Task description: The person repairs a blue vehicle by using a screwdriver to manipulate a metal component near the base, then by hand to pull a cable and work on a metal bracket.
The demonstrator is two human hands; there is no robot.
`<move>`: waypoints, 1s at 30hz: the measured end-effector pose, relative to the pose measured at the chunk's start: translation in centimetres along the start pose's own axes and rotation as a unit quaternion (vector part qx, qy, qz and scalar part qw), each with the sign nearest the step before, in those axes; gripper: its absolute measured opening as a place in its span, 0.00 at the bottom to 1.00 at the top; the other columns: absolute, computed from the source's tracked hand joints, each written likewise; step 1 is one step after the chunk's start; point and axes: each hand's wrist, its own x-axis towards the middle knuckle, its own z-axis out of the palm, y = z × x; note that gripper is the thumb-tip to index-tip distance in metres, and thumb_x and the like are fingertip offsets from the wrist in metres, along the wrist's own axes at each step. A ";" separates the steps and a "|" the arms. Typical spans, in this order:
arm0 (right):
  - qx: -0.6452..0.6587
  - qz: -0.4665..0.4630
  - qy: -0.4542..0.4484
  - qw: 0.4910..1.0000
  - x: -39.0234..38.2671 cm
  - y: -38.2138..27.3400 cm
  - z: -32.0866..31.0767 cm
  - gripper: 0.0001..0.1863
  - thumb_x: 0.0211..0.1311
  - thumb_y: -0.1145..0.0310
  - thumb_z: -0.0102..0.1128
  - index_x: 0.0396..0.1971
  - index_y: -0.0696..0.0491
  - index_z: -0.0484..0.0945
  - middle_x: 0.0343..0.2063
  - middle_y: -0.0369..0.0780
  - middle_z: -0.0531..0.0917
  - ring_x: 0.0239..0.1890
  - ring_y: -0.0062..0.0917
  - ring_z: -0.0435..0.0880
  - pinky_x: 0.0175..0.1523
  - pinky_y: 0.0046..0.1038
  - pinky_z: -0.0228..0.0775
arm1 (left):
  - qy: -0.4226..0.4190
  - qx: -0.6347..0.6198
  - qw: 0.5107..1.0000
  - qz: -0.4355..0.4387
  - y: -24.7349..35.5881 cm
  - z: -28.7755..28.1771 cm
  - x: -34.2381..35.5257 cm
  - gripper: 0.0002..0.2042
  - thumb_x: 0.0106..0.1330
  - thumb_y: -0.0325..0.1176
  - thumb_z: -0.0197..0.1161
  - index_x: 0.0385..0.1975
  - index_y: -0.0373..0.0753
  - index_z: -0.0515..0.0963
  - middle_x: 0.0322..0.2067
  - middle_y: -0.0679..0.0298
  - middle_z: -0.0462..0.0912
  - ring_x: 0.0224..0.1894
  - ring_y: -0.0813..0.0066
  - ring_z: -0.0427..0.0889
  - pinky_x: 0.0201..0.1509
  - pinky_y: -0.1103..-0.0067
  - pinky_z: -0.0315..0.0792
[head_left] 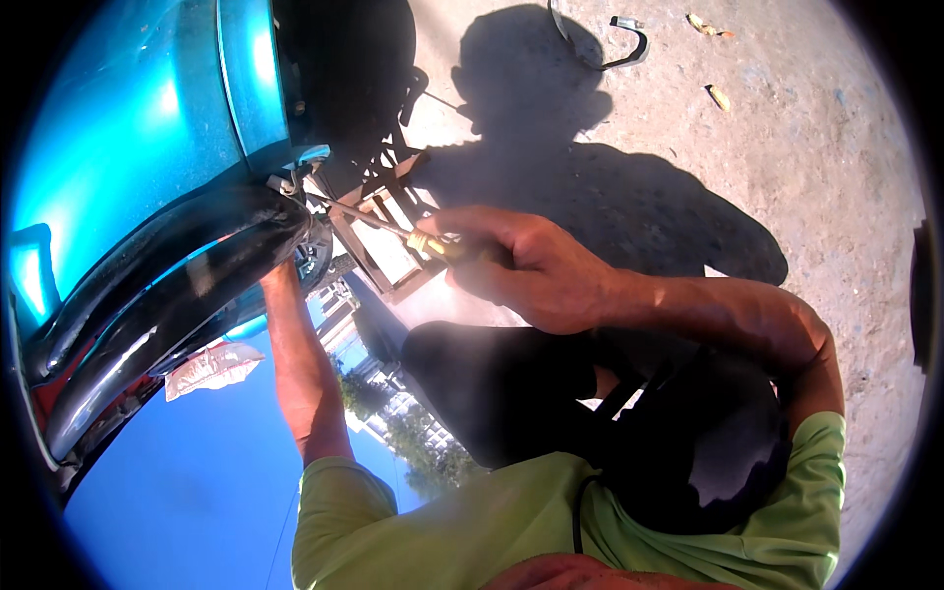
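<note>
My right hand (541,265) is closed around the yellow handle of a screwdriver (379,221). Its thin metal shaft runs up and left to the end of a curved black part (187,246), made of two glossy bars, on a bright blue vehicle body (108,118). Around the shaft's tip sit small brackets (295,182); the exact contact point is too small to make out. My left forearm (300,364) reaches up behind the lower black bar. That bar hides the left hand's fingers and anything they may hold.
A brown frame (393,280) lies on the ground beyond the screwdriver. Sunlit rough ground (787,167) stretches to the right, with a dark curved strip (629,59) and small scraps near the top. My dark-clad knee (698,433) is close below my right arm. A pale sack (211,369) shows under the bars.
</note>
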 end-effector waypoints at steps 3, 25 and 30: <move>-0.078 -0.029 0.043 0.996 0.5 0.2 -0.3 0.25 0.63 0.65 0.61 0.58 0.59 0.72 0.35 0.41 0.81 0.34 0.20 0.77 0.42 0.25 0.72 | 0.021 -0.387 0.903 -0.188 0.6 -0.3 1.2 0.27 0.66 0.41 0.65 0.64 0.42 0.69 0.64 0.59 0.71 0.65 0.61 0.71 0.72 0.65 0.61; -0.415 -0.241 -0.042 0.876 14.1 -3.1 0.0 0.20 0.63 0.63 0.54 0.54 0.53 0.75 0.46 0.43 0.79 0.48 0.37 0.83 0.53 0.40 0.77 | -0.011 -0.740 0.490 -0.461 1.3 -4.5 3.1 0.29 0.65 0.41 0.66 0.65 0.41 0.67 0.64 0.57 0.71 0.64 0.60 0.72 0.72 0.65 0.62; -0.477 -0.278 0.010 0.834 14.9 -2.8 0.3 0.19 0.62 0.63 0.53 0.51 0.54 0.74 0.47 0.45 0.79 0.48 0.38 0.83 0.54 0.42 0.75 | -0.023 -0.747 0.466 -0.474 0.9 -5.1 4.1 0.29 0.65 0.41 0.67 0.65 0.41 0.67 0.64 0.56 0.71 0.64 0.60 0.72 0.72 0.64 0.63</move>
